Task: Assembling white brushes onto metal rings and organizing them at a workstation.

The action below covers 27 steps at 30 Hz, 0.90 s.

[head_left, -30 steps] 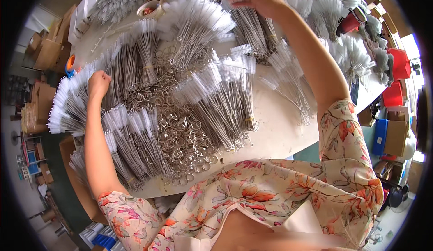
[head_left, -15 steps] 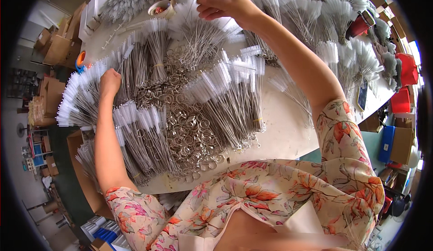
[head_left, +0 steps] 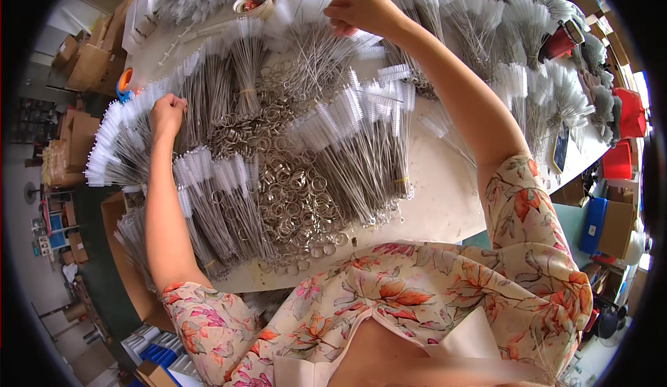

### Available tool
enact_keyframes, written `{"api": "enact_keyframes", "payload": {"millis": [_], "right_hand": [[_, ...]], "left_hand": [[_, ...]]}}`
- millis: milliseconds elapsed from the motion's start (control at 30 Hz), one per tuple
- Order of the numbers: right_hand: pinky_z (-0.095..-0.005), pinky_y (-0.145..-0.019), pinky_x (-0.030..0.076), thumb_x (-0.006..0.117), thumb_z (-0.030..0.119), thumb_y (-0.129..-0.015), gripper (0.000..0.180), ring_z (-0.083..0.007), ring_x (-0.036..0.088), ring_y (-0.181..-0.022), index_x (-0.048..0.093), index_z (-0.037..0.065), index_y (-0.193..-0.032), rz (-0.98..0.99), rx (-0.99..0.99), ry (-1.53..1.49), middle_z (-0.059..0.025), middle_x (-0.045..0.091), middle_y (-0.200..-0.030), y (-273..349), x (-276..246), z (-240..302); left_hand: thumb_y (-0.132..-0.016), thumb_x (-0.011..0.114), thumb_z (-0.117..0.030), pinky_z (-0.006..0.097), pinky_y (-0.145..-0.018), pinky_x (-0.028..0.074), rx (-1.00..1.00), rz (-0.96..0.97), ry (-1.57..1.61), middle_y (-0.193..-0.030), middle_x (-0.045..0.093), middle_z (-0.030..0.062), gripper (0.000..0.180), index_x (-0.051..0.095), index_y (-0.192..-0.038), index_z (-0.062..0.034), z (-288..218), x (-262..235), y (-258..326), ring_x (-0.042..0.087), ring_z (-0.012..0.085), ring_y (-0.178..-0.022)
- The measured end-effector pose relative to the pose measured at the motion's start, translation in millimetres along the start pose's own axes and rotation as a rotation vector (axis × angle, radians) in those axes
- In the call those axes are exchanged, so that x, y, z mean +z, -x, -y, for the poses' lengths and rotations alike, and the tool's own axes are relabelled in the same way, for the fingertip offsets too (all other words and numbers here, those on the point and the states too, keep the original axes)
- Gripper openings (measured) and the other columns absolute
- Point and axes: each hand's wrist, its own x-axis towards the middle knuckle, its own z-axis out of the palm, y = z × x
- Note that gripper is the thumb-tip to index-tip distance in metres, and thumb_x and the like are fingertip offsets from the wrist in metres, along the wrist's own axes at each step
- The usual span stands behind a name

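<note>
My left hand point(head_left: 168, 114) is closed, over the white-bristled wire brushes point(head_left: 124, 139) fanned out at the left; whatever its fingers pinch is too small to make out. Farther out, my right hand point(head_left: 365, 8) has its fingers curled together at a loose heap of similar brushes point(head_left: 310, 39). I cannot make out what those fingertips hold. Between my arms lies a pile of metal rings point(head_left: 295, 192). Bundles of brushes flank it, one group point(head_left: 347, 151) on its right and another point(head_left: 215, 206) on its left. A banded bundle point(head_left: 246, 67) stands beyond the rings.
The pale tabletop point(head_left: 438, 199) shows right of the middle bundles. More brush bundles point(head_left: 528, 26) crowd the far right. A round tub point(head_left: 253, 3) and orange-handled scissors point(head_left: 125, 81) sit at the back left. An open cardboard box point(head_left: 128, 269) stands beside the table's left edge.
My right hand has moved a little right and nearer over the brush heap. My left hand has shifted slightly away from me and stays closed.
</note>
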Motion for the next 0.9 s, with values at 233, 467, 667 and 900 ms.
{"api": "enact_keyframes", "payload": {"millis": [233,467,667,900], "right_hand": [[-0.025,-0.057,0.05,0.065,0.037,-0.074,0.032,-0.0086,0.06,-0.05,0.065,0.009,-0.058,0.01,0.364,0.275,0.0025,0.061,-0.052,-4,30,-10],[-0.0327,-0.063,0.051,0.059,0.026,-0.072,0.02,-0.0183,0.062,-0.056,0.066,0.008,-0.065,-0.279,0.37,-0.285,-0.005,0.063,-0.058,6,40,-14],[-0.0353,-0.057,0.048,0.054,0.029,-0.08,0.026,-0.022,0.059,-0.055,0.066,0.006,-0.079,-0.62,-0.198,-0.068,-0.0116,0.062,-0.065,-6,7,16],[-0.0292,-0.049,0.05,0.043,0.02,-0.091,0.017,-0.0183,0.058,-0.058,0.052,0.005,-0.088,-0.398,-0.084,0.252,-0.0066,0.055,-0.068,-4,-90,-77]], "left_hand": [[-0.076,0.058,-0.018,0.034,-0.067,0.048,0.027,0.05,-0.039,-0.074,0.065,0.0125,0.015,0.067,-0.076,-0.0059,-4,-3,5,0.064,0.0259,-0.072],[-0.075,0.058,-0.022,0.036,-0.067,0.048,-0.025,0.038,-0.073,-0.076,0.065,0.0138,0.018,0.067,-0.079,-0.0061,-14,-5,10,0.064,0.0278,-0.075],[-0.077,0.061,-0.027,0.035,-0.067,0.047,0.095,-0.375,0.017,-0.076,0.065,0.0119,0.021,0.065,-0.08,-0.0059,-7,-24,3,0.064,0.0268,-0.073],[-0.088,0.056,-0.021,0.019,-0.046,0.037,0.02,-0.508,0.82,-0.076,0.058,0.002,0.022,0.058,-0.098,-0.0015,-41,-78,42,0.047,0.0052,-0.054]]}}
